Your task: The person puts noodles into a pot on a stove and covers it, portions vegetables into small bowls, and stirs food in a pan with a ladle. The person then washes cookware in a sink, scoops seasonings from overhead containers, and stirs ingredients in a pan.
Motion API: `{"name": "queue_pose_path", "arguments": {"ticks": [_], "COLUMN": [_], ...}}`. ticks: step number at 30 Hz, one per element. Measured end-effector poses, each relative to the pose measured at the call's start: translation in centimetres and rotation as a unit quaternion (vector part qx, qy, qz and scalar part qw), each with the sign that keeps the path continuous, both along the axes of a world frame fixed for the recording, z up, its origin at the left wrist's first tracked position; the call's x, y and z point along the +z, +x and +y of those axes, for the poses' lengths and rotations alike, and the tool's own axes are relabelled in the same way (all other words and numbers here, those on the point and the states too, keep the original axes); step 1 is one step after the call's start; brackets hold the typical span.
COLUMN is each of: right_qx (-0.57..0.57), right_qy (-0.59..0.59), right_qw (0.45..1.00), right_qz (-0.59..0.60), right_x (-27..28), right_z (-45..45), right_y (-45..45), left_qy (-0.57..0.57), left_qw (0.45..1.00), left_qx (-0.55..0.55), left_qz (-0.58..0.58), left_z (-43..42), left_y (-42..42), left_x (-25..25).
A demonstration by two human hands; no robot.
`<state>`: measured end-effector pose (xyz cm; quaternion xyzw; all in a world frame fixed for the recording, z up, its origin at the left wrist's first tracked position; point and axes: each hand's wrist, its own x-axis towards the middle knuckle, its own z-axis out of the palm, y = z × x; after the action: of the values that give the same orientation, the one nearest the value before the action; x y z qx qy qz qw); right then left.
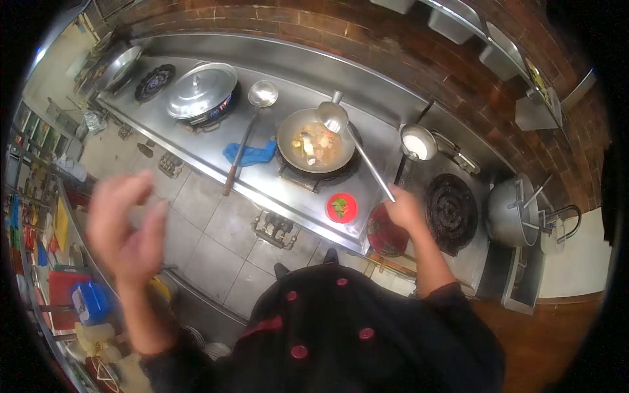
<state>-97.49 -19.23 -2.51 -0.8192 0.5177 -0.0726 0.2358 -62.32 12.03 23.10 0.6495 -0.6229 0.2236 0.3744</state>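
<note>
My right hand [405, 208] is closed round the end of a long metal handle. At its far end is a ladle [334, 116], its bowl over the back right rim of a wok [285, 141]. The wok sits on a burner and holds a brownish liquid with pale and yellowish pieces of food [313, 145]. My left hand [128, 223] is raised to the left, over the floor, slightly blurred. Its fingers are curved and apart, with nothing seen in them. A red bowl with green leaves [341, 207] stands on the counter in front of the wok.
Left of the wok lie a blue cloth [252, 153] and a second ladle [263, 95], its handle past the counter edge. A lidded pot [203, 92] stands farther left. On the right are a small pan with white contents [418, 143], a bare burner [451, 213] and a large pot [508, 213].
</note>
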Motion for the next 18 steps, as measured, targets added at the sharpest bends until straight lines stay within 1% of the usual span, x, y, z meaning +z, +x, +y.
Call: {"name": "queue_pose_path", "arguments": {"ticks": [1,2,3,4,5,6,7,8,9,10,11,12,15,16,18], "right_qx": [-0.014,-0.027,-0.021,-0.013,-0.005,0.01,0.013,0.016,0.019,0.001,-0.017,-0.035,-0.062,-0.046,-0.016], "right_qy": [0.006,0.012,0.025,0.038,0.05,0.115,0.107,0.101,0.095,0.072,0.05,0.026,-0.017,-0.022,-0.026], "right_qw": [1.0,0.999,0.999,0.998,0.997,0.993,0.994,0.994,0.995,0.997,0.998,0.998,0.995,0.997,0.998], "right_qz": [0.015,0.031,0.042,0.054,0.066,0.041,0.032,0.024,0.016,0.025,0.033,0.041,0.072,0.066,0.057], "right_x": [-1.2,-1.6,-1.6,-1.6,-1.6,-1.9,-1.6,-0.8,-0.4,-0.5,-0.9,-1.2,-2.3,-2.5,-2.6], "right_z": [0.2,0.5,0.6,1.0,1.3,0.8,1.0,1.4,1.8,1.8,1.5,1.3,0.4,0.1,-0.2], "right_y": [0.5,0.7,0.9,1.0,1.3,0.8,0.8,0.7,0.9,1.4,1.9,2.5,4.7,5.2,5.7], "left_qy": [0.066,0.092,0.147,0.199,0.258,0.334,0.383,0.406,0.461,0.492,0.52,0.546,0.598,0.607,0.587], "left_qw": [0.997,0.991,0.969,0.94,0.911,0.854,0.825,0.79,0.721,0.755,0.746,0.736,0.646,0.674,0.75], "left_qx": [0.04,0.051,0.077,0.117,0.159,0.198,0.205,0.199,0.191,0.167,0.129,0.09,0.162,0.124,0.039], "left_qz": [0.029,0.085,0.183,0.252,0.279,0.345,0.361,0.415,0.481,0.399,0.395,0.39,0.446,0.403,0.303], "left_z": [-0.1,-0.1,0.4,1.6,3.1,4.9,7.0,9.0,11.6,14.7,17.5,19.2,20.4,21.9,26.2], "left_y": [0.8,1.4,2.0,2.5,2.6,2.2,1.5,0.7,-0.3,-0.8,-1.5,-1.8,-2.8,-2.1,0.5], "left_x": [-3.3,-7.3,-11.6,-16.4,-20.9,-25.3,-29.0,-32.6,-35.9,-41.4,-45.7,-47.8,-46.8,-49.5,-56.6]}}
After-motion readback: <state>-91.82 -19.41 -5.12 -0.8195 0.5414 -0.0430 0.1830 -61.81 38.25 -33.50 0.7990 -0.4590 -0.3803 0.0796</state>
